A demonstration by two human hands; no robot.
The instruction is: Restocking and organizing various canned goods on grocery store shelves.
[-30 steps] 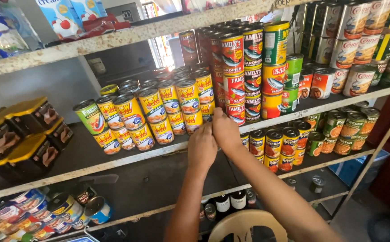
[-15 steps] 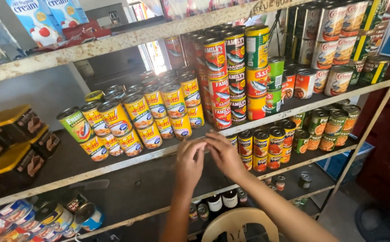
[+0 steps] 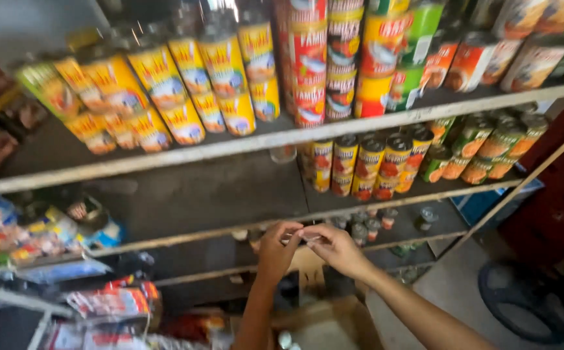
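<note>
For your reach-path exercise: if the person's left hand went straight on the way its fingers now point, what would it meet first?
The left hand points up and slightly right, fingertips meeting the right hand. Past that, it would likely first meet the shelf's front edge; depth is unclear.

Yellow cans (image 3: 165,84) with blue and red label patches fill the upper shelf beside stacked red cans (image 3: 309,65), green cans (image 3: 415,48) and orange-labelled ones, while black-topped red-and-yellow cans (image 3: 366,165) line the pale-edged shelf (image 3: 230,146) below.
</note>
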